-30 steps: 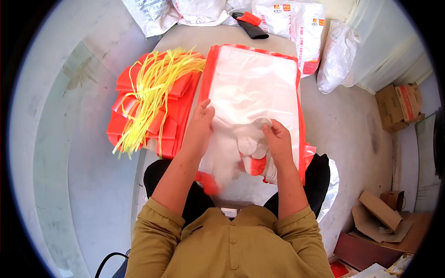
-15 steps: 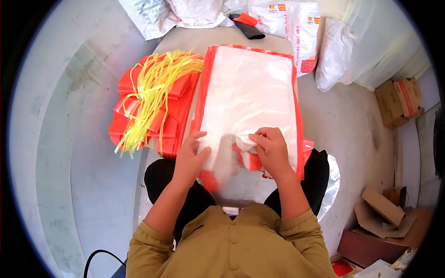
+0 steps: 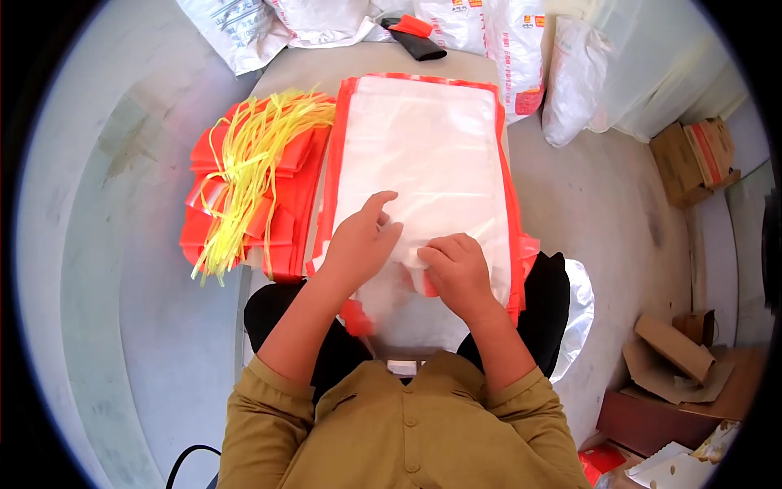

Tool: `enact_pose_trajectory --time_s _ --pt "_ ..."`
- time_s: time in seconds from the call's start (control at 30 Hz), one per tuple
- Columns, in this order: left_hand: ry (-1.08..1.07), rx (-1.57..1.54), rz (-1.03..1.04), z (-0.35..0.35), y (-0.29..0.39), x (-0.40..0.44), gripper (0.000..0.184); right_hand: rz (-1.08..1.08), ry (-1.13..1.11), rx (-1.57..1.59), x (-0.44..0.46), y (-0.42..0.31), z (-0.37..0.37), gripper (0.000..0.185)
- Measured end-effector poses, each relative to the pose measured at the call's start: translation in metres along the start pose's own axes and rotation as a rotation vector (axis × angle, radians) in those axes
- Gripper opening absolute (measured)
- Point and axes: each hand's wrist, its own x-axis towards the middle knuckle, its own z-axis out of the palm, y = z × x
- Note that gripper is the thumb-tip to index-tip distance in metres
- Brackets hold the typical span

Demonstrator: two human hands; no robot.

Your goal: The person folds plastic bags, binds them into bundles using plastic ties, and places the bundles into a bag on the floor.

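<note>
A stack of white, translucent plastic bags with red edges (image 3: 419,147) lies in front of me, its near end hanging towards my lap. My right hand (image 3: 460,270) is closed in a pinch on a bunched white-and-red bit of the near edge of a plastic bag. Over the lower left of the stack, my left hand (image 3: 362,244) holds nothing; its thumb and forefinger are apart. The lower part of the bag between my hands is blurred. To the left are folded red plastic bags (image 3: 297,224) with a bundle of yellow ties (image 3: 244,175) on top.
White printed sacks (image 3: 513,57) stand along the far edge, with a black-and-red item (image 3: 419,41) before them. A cardboard box (image 3: 692,163) is on the right, and opened cardboard (image 3: 676,363) lies lower right. My knees are under the near edge.
My left hand has moved up and right over the stack. My right hand has turned inward and closed more tightly on the bunched plastic. The whole view has shifted slightly.
</note>
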Motion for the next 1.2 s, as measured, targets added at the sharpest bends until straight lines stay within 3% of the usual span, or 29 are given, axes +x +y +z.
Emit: enact_pose_trajectory --time_s 0.13,0.33,0.43,0.53,0.87,1.07,1.2 --pt "-0.12 -0.243 -0.142 0.003 0.007 0.007 0.048 0.021 0.004 0.002 -0.005 0.004 0.005 0.033" --pt "-0.149 -0.288 -0.02 0.008 -0.012 0.003 0.042 0.095 0.003 0.03 -0.004 -0.001 0.002 0.03" --pt "-0.13 0.084 0.144 0.005 -0.018 -0.004 0.045 0.132 0.019 0.055 -0.003 -0.001 0.003 0.025" --pt "0.065 0.275 0.521 0.023 -0.026 -0.011 0.047 0.163 0.039 0.088 0.0 -0.002 0.003 0.024" --pt "0.093 0.316 0.555 0.038 -0.041 -0.004 0.036 0.258 0.019 0.149 0.005 -0.002 -0.014 0.027" --pt "0.145 0.233 0.386 0.04 -0.039 -0.005 0.027 0.724 0.189 0.451 -0.028 0.048 -0.045 0.037" --pt "0.132 0.139 0.263 0.038 -0.032 -0.001 0.019 0.825 0.131 0.691 -0.037 0.053 -0.043 0.046"
